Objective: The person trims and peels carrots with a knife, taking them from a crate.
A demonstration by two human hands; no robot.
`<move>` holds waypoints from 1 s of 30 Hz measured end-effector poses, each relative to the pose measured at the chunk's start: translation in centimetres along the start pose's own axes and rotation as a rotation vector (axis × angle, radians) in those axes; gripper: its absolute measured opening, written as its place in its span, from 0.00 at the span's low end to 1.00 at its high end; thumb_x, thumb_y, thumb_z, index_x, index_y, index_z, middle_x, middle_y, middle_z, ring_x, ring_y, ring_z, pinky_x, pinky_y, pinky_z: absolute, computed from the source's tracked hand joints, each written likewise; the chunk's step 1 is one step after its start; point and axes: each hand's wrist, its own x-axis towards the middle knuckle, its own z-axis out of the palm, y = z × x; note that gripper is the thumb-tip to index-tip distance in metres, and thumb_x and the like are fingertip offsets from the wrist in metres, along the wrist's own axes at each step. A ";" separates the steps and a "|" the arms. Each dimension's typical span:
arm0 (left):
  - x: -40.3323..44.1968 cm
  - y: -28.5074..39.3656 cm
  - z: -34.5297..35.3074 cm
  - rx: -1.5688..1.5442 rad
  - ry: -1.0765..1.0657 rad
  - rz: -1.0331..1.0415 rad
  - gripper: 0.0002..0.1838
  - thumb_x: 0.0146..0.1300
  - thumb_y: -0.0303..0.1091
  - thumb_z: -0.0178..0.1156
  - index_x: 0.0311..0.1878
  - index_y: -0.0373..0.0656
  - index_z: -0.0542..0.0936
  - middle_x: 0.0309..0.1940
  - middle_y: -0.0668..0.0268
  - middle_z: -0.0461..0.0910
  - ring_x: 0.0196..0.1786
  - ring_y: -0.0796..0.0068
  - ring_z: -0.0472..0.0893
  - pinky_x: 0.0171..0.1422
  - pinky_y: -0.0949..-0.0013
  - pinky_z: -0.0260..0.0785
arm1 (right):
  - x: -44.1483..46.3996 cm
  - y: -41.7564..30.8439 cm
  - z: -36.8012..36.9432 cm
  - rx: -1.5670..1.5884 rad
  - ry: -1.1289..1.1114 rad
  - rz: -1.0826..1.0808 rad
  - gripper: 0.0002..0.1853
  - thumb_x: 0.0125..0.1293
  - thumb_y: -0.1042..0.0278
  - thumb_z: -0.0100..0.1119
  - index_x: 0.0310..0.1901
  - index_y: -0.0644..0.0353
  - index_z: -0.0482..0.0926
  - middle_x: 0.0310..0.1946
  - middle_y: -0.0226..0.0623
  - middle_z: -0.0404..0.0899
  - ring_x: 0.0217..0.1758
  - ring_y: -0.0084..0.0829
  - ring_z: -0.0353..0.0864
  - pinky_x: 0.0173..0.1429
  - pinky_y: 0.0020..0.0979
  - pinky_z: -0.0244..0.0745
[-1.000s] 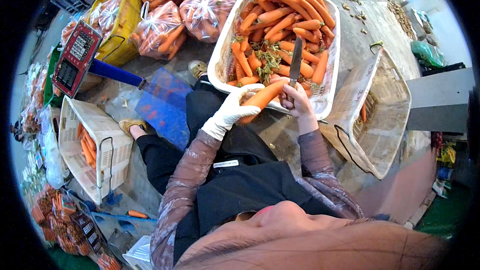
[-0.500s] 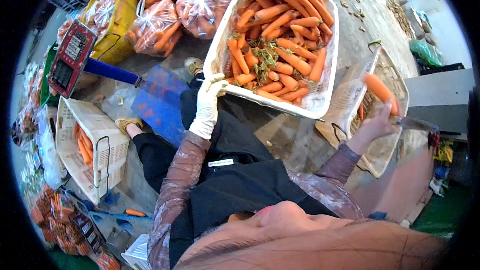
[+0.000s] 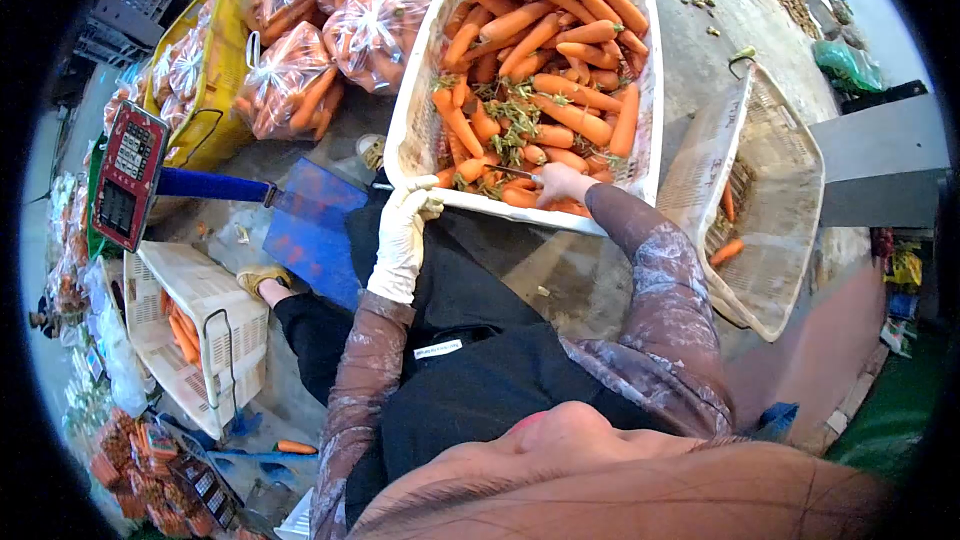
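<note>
A white plastic crate [image 3: 652,90] full of carrots [image 3: 575,120] stands in front of me, with wilted green tops among them. My left hand [image 3: 402,230], in a pale glove, is closed on the near left corner of its rim. Inside the crate's near side, my bare right hand [image 3: 563,185] reaches down onto the carrots. It holds a knife [image 3: 512,171], whose thin blade points left over them. My right fingertips are partly hidden, so I cannot tell whether they also grip a carrot.
A beige crate [image 3: 790,270] to the right has a loose carrot [image 3: 727,251] in it. At left are a scale [image 3: 130,175] with a blue platform [image 3: 315,230], another white crate [image 3: 225,325] and a yellow crate [image 3: 215,70]. Bagged carrots [image 3: 375,35] stand behind.
My right hand has swung left from above the beige crate into the carrot-filled crate. The carrot it held is gone from the raised hand, and one lies in the beige crate. My left hand stays put.
</note>
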 end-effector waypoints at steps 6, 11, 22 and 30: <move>0.2 0.0 1.0 0.152 0.022 -0.060 0.14 0.64 0.30 0.52 0.50 0.37 0.76 0.37 0.65 0.81 0.35 0.80 0.78 0.45 0.76 0.68 | 0.6 -0.4 1.3 -0.018 -0.080 0.126 0.29 0.37 0.45 0.73 0.31 0.65 0.83 0.30 0.46 0.82 0.33 0.39 0.83 0.39 0.36 0.77; 0.3 0.0 1.0 0.144 0.011 -0.091 0.13 0.64 0.32 0.53 0.50 0.38 0.77 0.36 0.65 0.81 0.36 0.80 0.79 0.46 0.77 0.69 | -3.1 -1.0 -4.2 0.726 -0.023 0.181 0.17 0.50 0.55 0.70 0.23 0.59 0.76 0.17 0.26 0.71 0.14 0.18 0.63 0.17 0.24 0.53; 0.2 -3.9 2.5 -0.137 -0.241 -0.540 0.24 0.63 0.43 0.59 0.58 0.41 0.71 0.46 0.64 0.79 0.45 0.70 0.79 0.50 0.66 0.73 | -14.3 -14.7 -5.9 0.467 0.607 -0.050 0.27 0.50 0.40 0.66 0.32 0.63 0.82 0.25 0.49 0.81 0.31 0.46 0.83 0.38 0.41 0.76; -1.3 -2.0 5.0 0.509 -0.300 -0.033 0.20 0.52 0.28 0.66 0.48 0.38 0.73 0.35 0.65 0.77 0.34 0.74 0.77 0.41 0.71 0.71 | -15.9 -15.0 -2.7 0.248 0.966 -0.006 0.13 0.55 0.57 0.64 0.26 0.58 0.77 0.19 0.43 0.76 0.25 0.44 0.80 0.30 0.42 0.73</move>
